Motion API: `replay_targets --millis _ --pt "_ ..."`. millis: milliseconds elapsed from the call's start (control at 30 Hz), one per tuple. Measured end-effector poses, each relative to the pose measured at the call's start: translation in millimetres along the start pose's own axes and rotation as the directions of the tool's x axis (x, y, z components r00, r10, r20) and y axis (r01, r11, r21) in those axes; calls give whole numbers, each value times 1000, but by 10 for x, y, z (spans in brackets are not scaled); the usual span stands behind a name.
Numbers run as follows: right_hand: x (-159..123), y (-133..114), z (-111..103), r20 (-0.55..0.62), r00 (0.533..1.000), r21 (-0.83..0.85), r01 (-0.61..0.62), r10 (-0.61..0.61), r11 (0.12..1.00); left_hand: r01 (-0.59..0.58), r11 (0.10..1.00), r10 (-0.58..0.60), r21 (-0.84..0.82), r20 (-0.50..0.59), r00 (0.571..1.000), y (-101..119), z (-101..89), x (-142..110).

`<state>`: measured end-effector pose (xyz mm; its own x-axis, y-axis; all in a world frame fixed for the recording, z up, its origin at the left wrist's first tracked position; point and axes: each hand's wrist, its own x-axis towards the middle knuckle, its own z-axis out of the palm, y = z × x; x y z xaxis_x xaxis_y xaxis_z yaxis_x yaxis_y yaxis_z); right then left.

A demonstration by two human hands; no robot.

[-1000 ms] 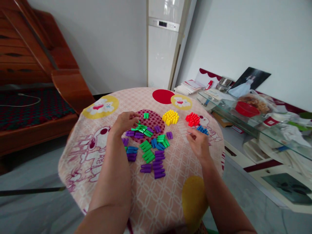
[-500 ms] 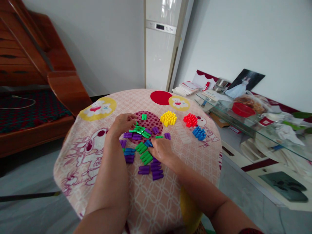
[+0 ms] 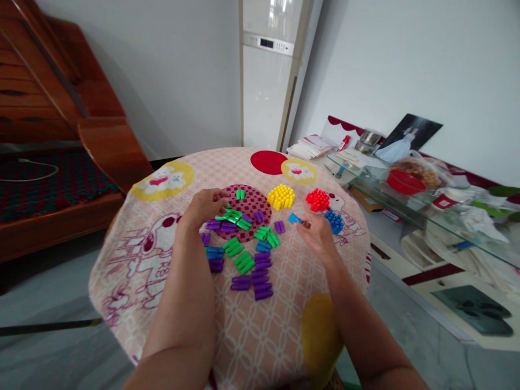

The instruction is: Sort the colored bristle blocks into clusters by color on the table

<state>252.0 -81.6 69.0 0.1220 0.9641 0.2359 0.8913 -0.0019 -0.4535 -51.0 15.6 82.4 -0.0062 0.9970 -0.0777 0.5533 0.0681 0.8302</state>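
Observation:
My right hand (image 3: pixel 319 234) is closed, thumb and fingers pinching a blue bullet-shaped plastic block (image 3: pixel 294 219) above the tablecloth. It is just left of a cluster of blue blocks (image 3: pixel 333 222) standing together. My left hand (image 3: pixel 205 207) lies over the left side of the loose pieces, fingers bent and a little apart. Its fingertips are beside green blocks (image 3: pixel 234 216), and nothing shows in its grasp. Purple blocks (image 3: pixel 262 276), more green blocks (image 3: pixel 244 262) and a single blue piece (image 3: pixel 263 246) lie scattered between my arms.
Yellow blocks (image 3: pixel 280 196) and red blocks (image 3: pixel 317 200) stand in separate clusters toward the back right of the round cloth-covered table (image 3: pixel 247 336). A glass shelf (image 3: pixel 430 211) with a red bowl (image 3: pixel 406 182) is at the right. At the left is a wooden sofa (image 3: pixel 105 141).
My right hand has moved right from the loose pile, carrying a blue block toward the blue cluster. Green and blue pieces it covered are now visible. My left hand has stayed in place.

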Motion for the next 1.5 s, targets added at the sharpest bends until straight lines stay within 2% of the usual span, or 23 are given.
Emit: replay_targets --millis 133,267,567,833,967,1033,1100,1200,1267,1333,1400,1500 --pt "57 372 -213 -42 984 -247 -177 172 953 -8 1000 8 5 0 1000 34 5 -22" --pt "70 537 -290 -33 968 -414 -239 248 878 -12 1000 12 6 6 1000 28 5 -10" --pt "136 495 -245 9 951 -494 -264 308 829 -2 1000 1 19 15 1000 6 19 9" --pt "235 472 -268 -27 944 -498 -298 329 814 -15 1000 15 2 18 1000 -13 26 19" --pt "225 412 -289 -93 948 -485 -309 303 818 -17 1000 17 8 14 1000 -5 20 5" --pt "175 336 -273 -121 959 -459 -282 256 842 -16 1000 16 15 9 1000 11 19 -7" --pt "95 218 -225 -86 981 -417 -196 176 888 -19 1000 19 22 4 1000 24 22 -14" --pt "-60 -27 -84 108 994 -295 44 -12 954 -28 999 28 18 7 1000 19 28 -6" --pt "-167 -200 42 263 952 -186 211 -158 960 -37 999 36 8 11 999 0 28 9" --pt "-261 -351 172 365 897 -117 308 -248 944 -36 999 36 -4 8 999 -23 25 25" --pt "-334 -461 288 405 875 -119 339 -266 933 -30 999 30 -13 2 1000 -40 21 37" --pt "-399 -550 415 411 881 -156 323 -236 933 -19 1000 19 -16 -1 1000 -50 22 46"
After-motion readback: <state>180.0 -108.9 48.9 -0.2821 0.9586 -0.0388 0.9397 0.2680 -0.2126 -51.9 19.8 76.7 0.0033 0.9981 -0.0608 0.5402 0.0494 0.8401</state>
